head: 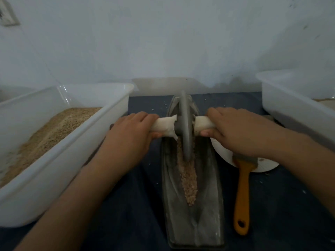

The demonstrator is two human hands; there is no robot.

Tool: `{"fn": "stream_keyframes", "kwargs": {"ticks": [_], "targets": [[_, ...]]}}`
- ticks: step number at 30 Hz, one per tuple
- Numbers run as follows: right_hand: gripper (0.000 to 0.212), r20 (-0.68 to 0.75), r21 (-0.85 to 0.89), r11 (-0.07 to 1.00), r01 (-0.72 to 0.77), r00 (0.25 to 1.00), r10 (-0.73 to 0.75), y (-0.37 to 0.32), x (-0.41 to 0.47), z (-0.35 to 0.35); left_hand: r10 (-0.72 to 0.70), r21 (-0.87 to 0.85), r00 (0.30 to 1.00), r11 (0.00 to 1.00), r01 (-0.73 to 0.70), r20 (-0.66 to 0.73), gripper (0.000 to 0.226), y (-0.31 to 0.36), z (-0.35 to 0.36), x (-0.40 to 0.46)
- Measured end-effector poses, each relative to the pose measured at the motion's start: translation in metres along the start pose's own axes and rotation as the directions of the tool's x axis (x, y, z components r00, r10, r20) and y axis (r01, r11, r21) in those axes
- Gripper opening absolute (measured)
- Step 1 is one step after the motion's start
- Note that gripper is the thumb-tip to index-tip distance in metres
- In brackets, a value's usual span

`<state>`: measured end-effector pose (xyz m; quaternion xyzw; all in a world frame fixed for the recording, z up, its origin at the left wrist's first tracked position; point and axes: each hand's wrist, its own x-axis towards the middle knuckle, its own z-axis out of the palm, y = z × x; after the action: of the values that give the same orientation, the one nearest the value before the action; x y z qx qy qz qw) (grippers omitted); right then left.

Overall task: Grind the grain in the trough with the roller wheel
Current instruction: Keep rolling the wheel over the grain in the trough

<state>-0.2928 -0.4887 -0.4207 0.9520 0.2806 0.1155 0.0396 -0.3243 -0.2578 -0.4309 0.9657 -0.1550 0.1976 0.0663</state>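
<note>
A long grey boat-shaped trough (208, 205) lies lengthwise in front of me on a dark cloth. Brownish crushed grain (189, 182) fills its central groove. A grey roller wheel (185, 127) stands upright in the groove, toward the far half of the trough, on a cross axle with white cloth-wrapped handles. My left hand (132, 133) grips the left handle (164, 125). My right hand (235, 131) grips the right handle (203, 123). The far end of the trough is hidden behind the wheel.
A white plastic tub (68, 156) with tan grain sits close on the left. Another white tub (290, 104) stands at the right. A brush with an orange handle (242, 200) lies right of the trough, its head on a white plate (224, 153). A pale wall is behind.
</note>
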Motion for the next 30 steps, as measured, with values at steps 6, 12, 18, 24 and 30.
{"fn": "stream_keyframes", "kwargs": {"ticks": [6, 12, 18, 24, 30], "targets": [[0.030, -0.038, -0.067, 0.998, 0.020, 0.999, -0.023, -0.002, -0.002, 0.002, 0.038, -0.161, 0.999, 0.986, -0.035, 0.020, 0.038, -0.007, -0.007, 0.001], [0.034, 0.318, 0.205, 0.975, 0.083, 0.937, -0.146, -0.011, -0.025, -0.039, 0.164, -0.454, 0.879, 0.888, 0.066, 0.448, 0.040, -0.019, -0.042, -0.011], [0.032, 0.296, 0.174, 0.984, 0.045, 0.950, -0.096, -0.012, -0.019, -0.036, 0.078, -0.346, 0.882, 0.933, 0.100, 0.465, 0.044, -0.016, -0.039, -0.010], [0.029, -0.016, -0.016, 1.000, -0.021, 1.000, 0.021, 0.001, 0.002, 0.003, -0.013, -0.047, 1.000, 0.999, 0.013, -0.006, 0.041, 0.000, -0.002, 0.000], [0.023, 0.119, 0.072, 0.996, 0.044, 0.992, -0.052, 0.001, -0.003, -0.009, 0.027, -0.223, 0.998, 0.975, -0.014, 0.057, 0.041, -0.008, -0.011, 0.000]]}}
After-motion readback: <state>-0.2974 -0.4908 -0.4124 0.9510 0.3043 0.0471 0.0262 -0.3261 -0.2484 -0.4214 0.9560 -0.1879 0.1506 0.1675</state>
